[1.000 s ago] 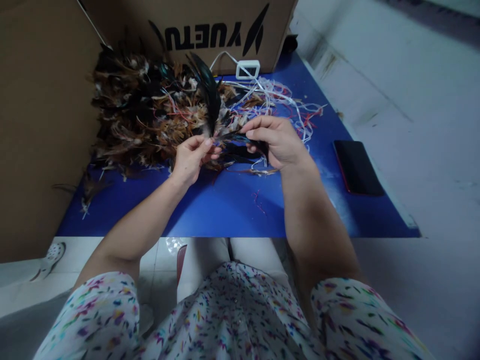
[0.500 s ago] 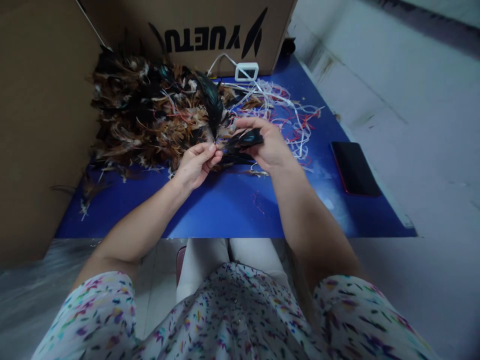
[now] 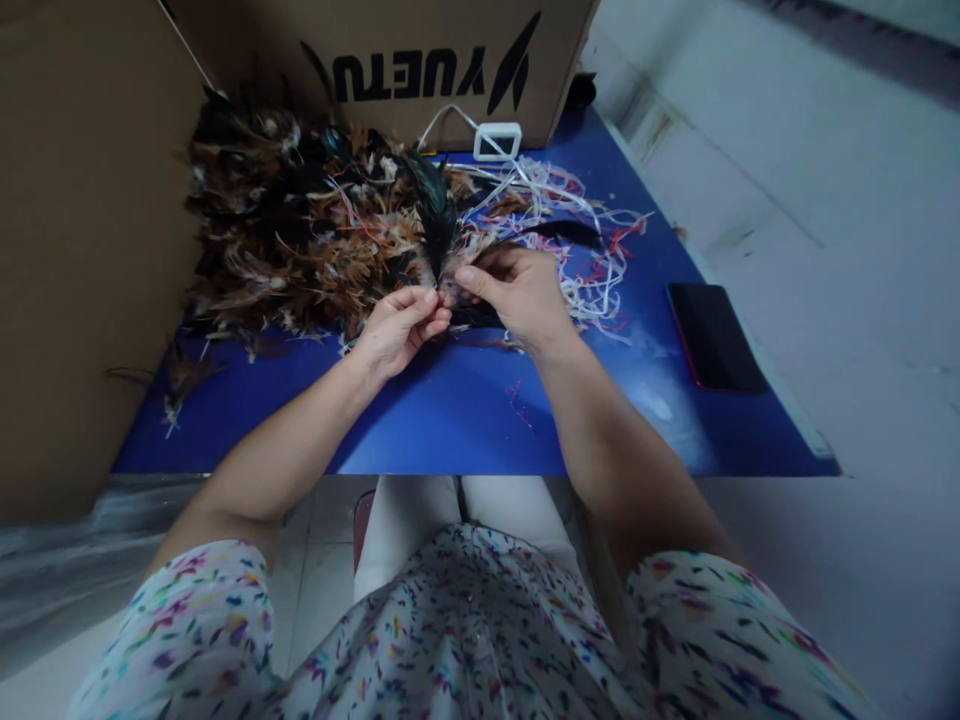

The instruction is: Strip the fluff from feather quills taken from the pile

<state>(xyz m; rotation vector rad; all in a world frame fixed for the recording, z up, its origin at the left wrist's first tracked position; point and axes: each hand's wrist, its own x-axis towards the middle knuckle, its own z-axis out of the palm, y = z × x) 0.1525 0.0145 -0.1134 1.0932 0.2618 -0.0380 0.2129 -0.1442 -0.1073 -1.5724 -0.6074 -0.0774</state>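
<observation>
left hand: right in the thick of it, over the middle of the blue surface, thumb and forefinger pinched together with no gap to see, nipping the upright feather low at its base, other fingers curled in.

why that pinch: most likely so the quill sits firm while the blade stands free and uncrushed.

right hand: in close from the right, thumb and bent forefinger nearly meeting at the downy fluff; whether they grip it, cannot tell. close to the left fingertips, presumably so both work on one small spot.

upright feather: a beauty, dark and glossy with a green sheen, pale down at the foot, tip pointing to the far edge.

trailing feather: slim, black, sweeping out behind the right hand toward the right edge; its base is hidden.

feather pile: brown, black and cream, heaped over the far left corner, seemingly kept within easy reach of the left hand.

strings: white and red, tangled near the far edge, right of the pile.

phone: dark, by the right edge, apparently parked clear of the work.
</observation>
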